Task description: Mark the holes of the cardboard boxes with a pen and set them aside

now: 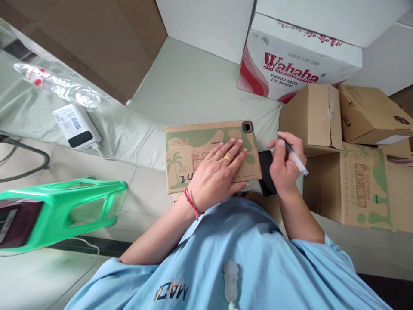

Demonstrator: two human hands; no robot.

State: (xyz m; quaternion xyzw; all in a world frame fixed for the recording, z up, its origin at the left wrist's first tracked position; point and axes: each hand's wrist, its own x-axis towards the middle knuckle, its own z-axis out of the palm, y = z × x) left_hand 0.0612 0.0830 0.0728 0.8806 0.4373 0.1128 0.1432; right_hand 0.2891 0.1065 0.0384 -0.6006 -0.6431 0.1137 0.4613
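My left hand (222, 165) lies flat on a cardboard box (179, 146) with green palm prints, its fingers stretched together across the top. Handwritten dark marks show near the box's lower left, and a dark-rimmed hole (248, 126) sits at its upper right corner. Just right of the box, my right hand (286, 161) is closed around a pen (295, 158), held apart from the cardboard, with one end pointing down and right. Partly under that hand is a black phone (267, 172), beside the box's right edge.
Several cardboard boxes (364, 185) are piled at the right, below a white Wahaha water carton (297, 64). A large brown box (97, 38), a plastic bottle (58, 86) and a white power bank (77, 127) are on the pale cloth at left. A green stool (64, 193) stands lower left.
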